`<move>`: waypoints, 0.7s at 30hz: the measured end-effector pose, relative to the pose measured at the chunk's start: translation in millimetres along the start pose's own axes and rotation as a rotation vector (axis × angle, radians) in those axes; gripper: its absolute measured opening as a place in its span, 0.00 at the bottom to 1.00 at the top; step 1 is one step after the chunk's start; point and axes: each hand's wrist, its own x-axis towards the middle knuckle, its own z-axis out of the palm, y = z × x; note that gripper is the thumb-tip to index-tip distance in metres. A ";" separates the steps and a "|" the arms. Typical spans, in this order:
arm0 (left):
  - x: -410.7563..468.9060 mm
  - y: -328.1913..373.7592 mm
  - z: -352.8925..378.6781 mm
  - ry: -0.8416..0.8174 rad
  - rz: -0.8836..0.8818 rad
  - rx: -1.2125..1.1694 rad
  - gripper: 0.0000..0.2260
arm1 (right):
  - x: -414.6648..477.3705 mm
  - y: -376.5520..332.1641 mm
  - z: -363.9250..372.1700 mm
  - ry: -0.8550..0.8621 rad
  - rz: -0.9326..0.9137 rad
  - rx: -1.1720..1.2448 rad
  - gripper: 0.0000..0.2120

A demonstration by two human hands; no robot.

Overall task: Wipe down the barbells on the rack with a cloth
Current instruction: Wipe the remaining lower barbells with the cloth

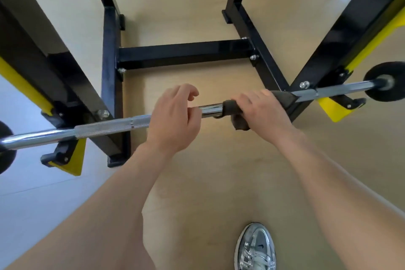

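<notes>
As hands [173, 116] [260, 112] sit on barbell [105, 130], right gripping cloth [230, 106], rack [186, 51] behind

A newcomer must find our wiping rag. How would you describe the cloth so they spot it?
Find the black-and-yellow rack with the chrome barbell lying across it. Mid-bar, under the right hand, is the cloth. It is the only soft, dark grey thing, wrapped round shiny metal.

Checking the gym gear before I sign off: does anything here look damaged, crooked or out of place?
Nothing stands out. The barbell lies straight across the black-and-yellow rack. The right hand holds a dark cloth round the bar; the left hand rests on it.
</notes>
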 end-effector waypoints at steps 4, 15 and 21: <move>5.2 15.6 31.3 -0.075 -0.003 0.108 0.19 | -27.2 59.4 3.8 0.022 0.298 -0.002 0.14; 41.1 81.1 84.8 0.187 -0.040 -0.120 0.12 | 6.4 -46.8 13.9 0.082 0.111 0.278 0.24; 69.6 105.6 108.5 0.007 -0.005 0.004 0.12 | -48.5 95.7 16.8 0.100 0.224 0.200 0.11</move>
